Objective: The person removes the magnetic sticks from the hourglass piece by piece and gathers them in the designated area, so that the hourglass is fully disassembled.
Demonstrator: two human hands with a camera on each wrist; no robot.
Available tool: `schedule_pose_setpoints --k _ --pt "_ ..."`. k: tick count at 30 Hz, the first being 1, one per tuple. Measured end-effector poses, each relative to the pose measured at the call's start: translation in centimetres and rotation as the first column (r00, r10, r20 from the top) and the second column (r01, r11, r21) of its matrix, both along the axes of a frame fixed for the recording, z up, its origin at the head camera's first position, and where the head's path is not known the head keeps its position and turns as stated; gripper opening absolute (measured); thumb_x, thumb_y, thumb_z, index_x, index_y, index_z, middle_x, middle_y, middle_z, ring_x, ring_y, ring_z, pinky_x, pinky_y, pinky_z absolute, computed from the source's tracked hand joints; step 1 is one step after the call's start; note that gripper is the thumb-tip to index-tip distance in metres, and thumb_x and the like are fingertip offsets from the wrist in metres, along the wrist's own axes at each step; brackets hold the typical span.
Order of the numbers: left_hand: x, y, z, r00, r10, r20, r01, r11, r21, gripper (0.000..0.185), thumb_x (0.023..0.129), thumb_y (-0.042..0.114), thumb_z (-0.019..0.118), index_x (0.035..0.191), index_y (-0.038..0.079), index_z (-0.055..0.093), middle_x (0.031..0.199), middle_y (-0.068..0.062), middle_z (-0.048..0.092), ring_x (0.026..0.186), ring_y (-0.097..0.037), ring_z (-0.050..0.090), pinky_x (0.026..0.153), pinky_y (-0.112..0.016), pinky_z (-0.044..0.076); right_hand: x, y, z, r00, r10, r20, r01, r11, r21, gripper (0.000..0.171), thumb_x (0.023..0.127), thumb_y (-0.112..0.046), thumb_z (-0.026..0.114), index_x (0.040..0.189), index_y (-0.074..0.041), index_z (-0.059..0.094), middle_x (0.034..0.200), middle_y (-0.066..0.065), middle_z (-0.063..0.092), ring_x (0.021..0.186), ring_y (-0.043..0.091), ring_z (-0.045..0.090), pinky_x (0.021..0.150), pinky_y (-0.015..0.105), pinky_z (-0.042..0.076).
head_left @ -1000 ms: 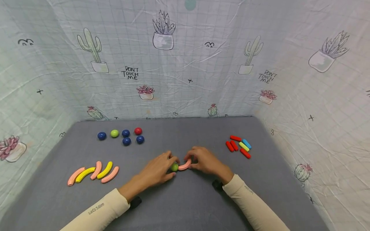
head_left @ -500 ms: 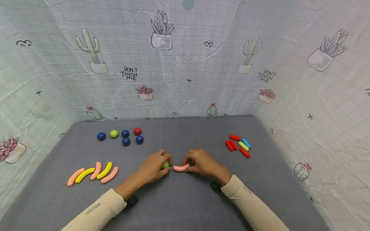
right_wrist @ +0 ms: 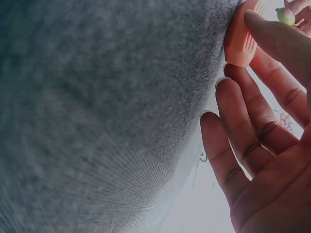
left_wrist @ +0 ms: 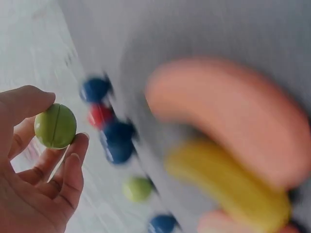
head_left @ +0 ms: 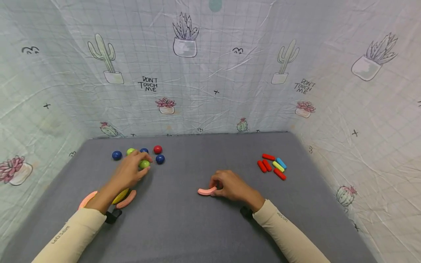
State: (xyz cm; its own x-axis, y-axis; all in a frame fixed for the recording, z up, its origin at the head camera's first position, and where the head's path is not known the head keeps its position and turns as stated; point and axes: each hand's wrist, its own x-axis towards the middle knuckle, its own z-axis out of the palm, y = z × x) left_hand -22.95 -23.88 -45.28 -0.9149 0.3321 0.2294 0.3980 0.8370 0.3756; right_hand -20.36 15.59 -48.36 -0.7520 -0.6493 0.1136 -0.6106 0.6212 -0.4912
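Note:
Between thumb and fingertips, my left hand [head_left: 131,170] pinches a green ball [left_wrist: 56,126] with a seam line across it. That hand is over the back left of the table, beside a group of balls; the red ball [head_left: 158,149] and a blue ball [head_left: 160,159] lie to its right, and a second green ball [head_left: 130,151] is partly behind it. At the middle of the table, my right hand [head_left: 230,185] pinches one end of a pink curved piece [head_left: 206,191], which lies on the cloth. The wrist hides part of the row of curved pieces.
Pink and yellow curved pieces lie under the left forearm, among them a pink piece [head_left: 126,199]. Several short sticks, including a red stick [head_left: 279,174] and a blue stick [head_left: 281,163], lie at the back right. A patterned cloth [head_left: 210,73] walls the grey table [head_left: 184,233].
The left hand has carried the green ball from the pink curved piece to the back left. The right hand and its pink piece shifted slightly left, then stayed nearly still.

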Motion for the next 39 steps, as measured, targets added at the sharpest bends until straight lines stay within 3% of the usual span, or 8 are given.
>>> schedule_pose_setpoints --k 5,11,17,27,32,39 --pt "-1.7 -3.1 -0.2 0.990 0.103 0.094 -0.099 0.994 -0.042 0.022 0.098 0.014 0.075 0.118 0.007 0.074 0.121 -0.023 0.063 0.102 -0.038 0.061 0.085 -0.058 0.050 -0.1 -0.1 -0.2 1.000 0.007 -0.014 -0.007 1.000 -0.004 0.016 0.087 -0.023 0.090 0.099 -0.021 0.079 0.095 -0.004 0.071 0.083 0.010 0.065 0.074 0.022 0.051" --pt "-3.2 -5.0 -1.3 0.982 0.130 0.138 -0.120 0.990 -0.077 0.020 0.095 0.014 0.077 0.113 0.006 0.073 0.115 -0.025 0.063 0.097 -0.037 0.058 0.084 -0.056 0.047 -0.1 -0.3 -0.2 1.000 0.011 -0.007 -0.011 1.000 -0.014 0.016 0.087 -0.024 0.090 0.099 -0.022 0.079 0.094 -0.004 0.070 0.082 0.012 0.065 0.074 0.022 0.051" --pt "-3.8 -5.6 -1.9 0.980 0.141 0.141 -0.130 0.988 -0.084 0.023 0.095 0.014 0.077 0.115 0.004 0.071 0.113 -0.024 0.063 0.098 -0.037 0.057 0.083 -0.056 0.046 -0.1 -0.5 -0.3 1.000 0.000 -0.002 0.000 1.000 -0.003 0.014 0.088 -0.025 0.089 0.098 -0.024 0.079 0.093 -0.005 0.069 0.081 0.011 0.063 0.073 0.022 0.050" --pt "-4.0 -5.7 -1.9 0.974 0.180 0.137 -0.170 0.982 -0.081 0.031 0.097 0.014 0.076 0.124 0.003 0.068 0.119 -0.025 0.063 0.099 -0.038 0.065 0.084 -0.058 0.052 0.0 -1.2 -0.2 1.000 0.021 0.013 -0.021 0.999 0.033 0.013 0.091 -0.026 0.086 0.101 -0.028 0.079 0.092 -0.003 0.066 0.077 0.011 0.059 0.066 0.022 0.045" --pt "-3.9 -5.9 -1.8 0.973 0.183 0.141 -0.173 0.981 -0.083 0.033 0.097 0.014 0.076 0.126 0.003 0.066 0.120 -0.024 0.062 0.100 -0.038 0.066 0.085 -0.057 0.052 0.4 -3.9 0.3 0.998 0.058 -0.023 -0.057 0.997 0.050 0.012 0.092 -0.030 0.085 0.104 -0.029 0.079 0.094 -0.004 0.066 0.076 0.009 0.058 0.064 0.019 0.042" --pt "-3.7 -5.5 -1.4 0.975 0.166 0.150 -0.153 0.984 -0.094 0.032 0.097 0.014 0.076 0.126 0.003 0.067 0.120 -0.026 0.064 0.102 -0.040 0.067 0.088 -0.060 0.053 1.0 -10.8 0.4 0.980 0.172 -0.100 -0.164 0.983 0.083 0.009 0.094 -0.033 0.083 0.102 -0.031 0.078 0.094 -0.011 0.065 0.076 0.000 0.052 0.066 0.014 0.041"
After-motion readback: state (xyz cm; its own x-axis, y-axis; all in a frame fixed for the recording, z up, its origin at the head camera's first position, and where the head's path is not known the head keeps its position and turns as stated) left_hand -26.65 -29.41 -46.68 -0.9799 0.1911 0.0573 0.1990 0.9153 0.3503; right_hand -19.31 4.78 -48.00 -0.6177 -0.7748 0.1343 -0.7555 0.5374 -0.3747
